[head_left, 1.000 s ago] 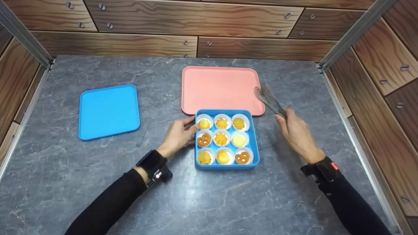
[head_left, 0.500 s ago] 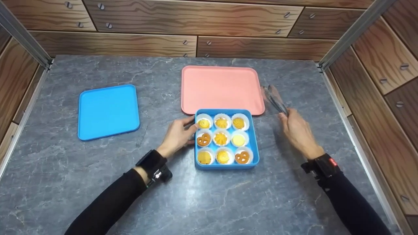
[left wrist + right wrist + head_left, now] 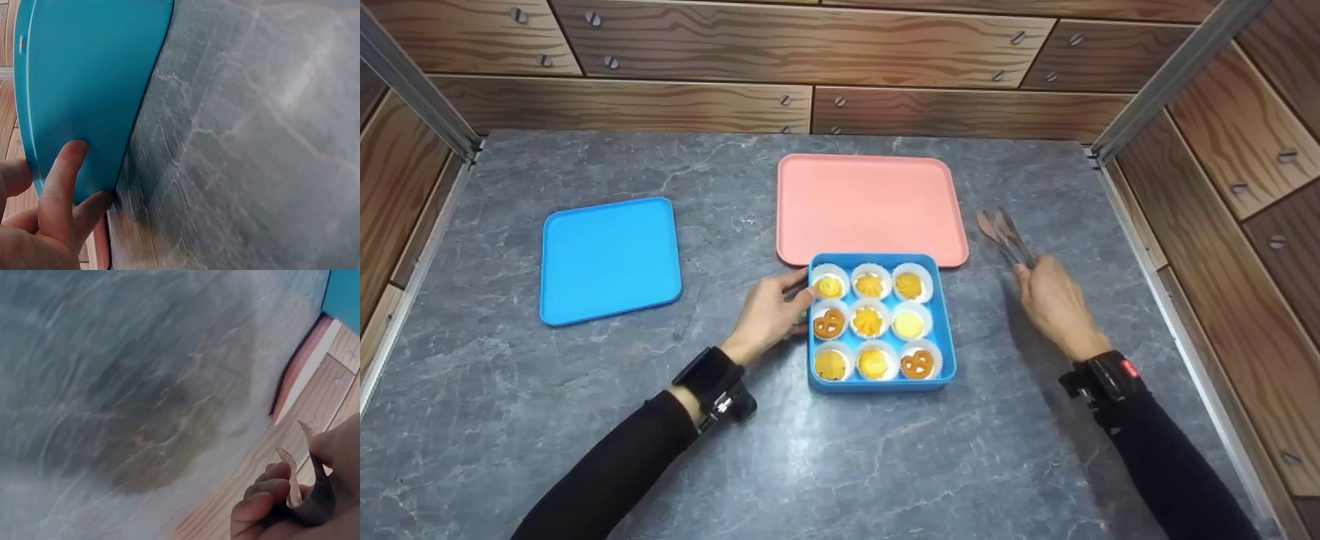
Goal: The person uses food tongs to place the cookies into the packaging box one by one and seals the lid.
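A blue square box [image 3: 949, 319] holds cookies in white paper cups, set in rows. Two of them are pretzel-shaped [image 3: 916, 364]; the rest are round or star-shaped and yellow. My left hand [image 3: 769, 311] holds the box's left side, thumb at the rim and fingers against the outer wall; the left wrist view shows the fingers [image 3: 59, 191] on that wall. To the right, clear of box and tray, my right hand [image 3: 1054, 304] grips metal tongs [image 3: 1009, 238]. Their tips stand apart with nothing between them. In the right wrist view the tongs [image 3: 318, 495] sit between thumb and curled fingers.
A pink tray [image 3: 870, 206] lies directly behind the box, its front edge close to it. At the left is a blue square lid [image 3: 611, 259]. Wood-patterned walls [image 3: 697, 105] enclose the grey marbled table [image 3: 720, 465] at the back and sides.
My right hand has drawn the tongs rightward and slightly toward me, off the pink tray's right edge. The left hand and the box have stayed in place.
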Demonstrator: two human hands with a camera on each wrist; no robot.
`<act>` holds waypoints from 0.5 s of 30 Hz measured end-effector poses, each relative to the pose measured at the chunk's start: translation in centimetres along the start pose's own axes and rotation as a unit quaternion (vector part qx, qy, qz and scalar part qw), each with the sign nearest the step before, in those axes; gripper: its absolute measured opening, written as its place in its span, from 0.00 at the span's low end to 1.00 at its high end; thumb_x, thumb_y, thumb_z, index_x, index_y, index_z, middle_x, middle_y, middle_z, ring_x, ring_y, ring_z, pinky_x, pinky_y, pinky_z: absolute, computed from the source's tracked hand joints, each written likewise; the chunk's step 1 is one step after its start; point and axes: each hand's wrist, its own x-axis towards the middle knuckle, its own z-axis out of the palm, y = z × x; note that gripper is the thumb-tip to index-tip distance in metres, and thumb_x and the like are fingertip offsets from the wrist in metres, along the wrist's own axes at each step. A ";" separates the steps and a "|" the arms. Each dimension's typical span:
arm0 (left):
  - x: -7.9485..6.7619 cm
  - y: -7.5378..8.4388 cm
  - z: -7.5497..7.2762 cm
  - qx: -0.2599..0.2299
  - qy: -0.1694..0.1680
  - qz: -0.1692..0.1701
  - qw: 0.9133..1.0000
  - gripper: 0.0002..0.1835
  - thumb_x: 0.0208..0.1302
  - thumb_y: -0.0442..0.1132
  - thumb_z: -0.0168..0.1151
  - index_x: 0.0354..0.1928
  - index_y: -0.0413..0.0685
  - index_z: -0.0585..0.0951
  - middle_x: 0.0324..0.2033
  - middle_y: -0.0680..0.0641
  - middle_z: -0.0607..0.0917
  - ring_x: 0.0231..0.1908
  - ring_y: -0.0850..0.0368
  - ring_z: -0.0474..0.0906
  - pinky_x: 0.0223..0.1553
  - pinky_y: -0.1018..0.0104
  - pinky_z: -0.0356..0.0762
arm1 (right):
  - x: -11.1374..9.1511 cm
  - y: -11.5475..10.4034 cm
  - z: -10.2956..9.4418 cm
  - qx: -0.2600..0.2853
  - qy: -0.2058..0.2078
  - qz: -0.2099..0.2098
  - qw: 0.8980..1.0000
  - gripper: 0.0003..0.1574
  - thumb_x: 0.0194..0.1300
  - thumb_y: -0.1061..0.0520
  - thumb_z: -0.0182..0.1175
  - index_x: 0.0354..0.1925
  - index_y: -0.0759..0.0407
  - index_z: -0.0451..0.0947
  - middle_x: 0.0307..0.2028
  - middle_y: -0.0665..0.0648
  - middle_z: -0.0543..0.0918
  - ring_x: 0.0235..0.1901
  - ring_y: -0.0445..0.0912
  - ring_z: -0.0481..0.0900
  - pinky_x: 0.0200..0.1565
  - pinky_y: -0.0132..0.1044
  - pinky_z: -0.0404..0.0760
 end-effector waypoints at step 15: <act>0.1 0.0 0.0 0.010 0.002 -0.007 1.000 0.29 0.74 0.38 0.63 0.74 0.42 0.71 0.65 0.37 0.79 0.31 0.51 0.88 0.31 0.55 0.93 | 0.5 0.8 0.0 -0.060 -0.035 -0.016 0.997 0.23 0.79 0.52 0.54 0.33 0.71 0.69 0.27 0.69 0.72 0.27 0.67 0.76 0.26 0.65 0.78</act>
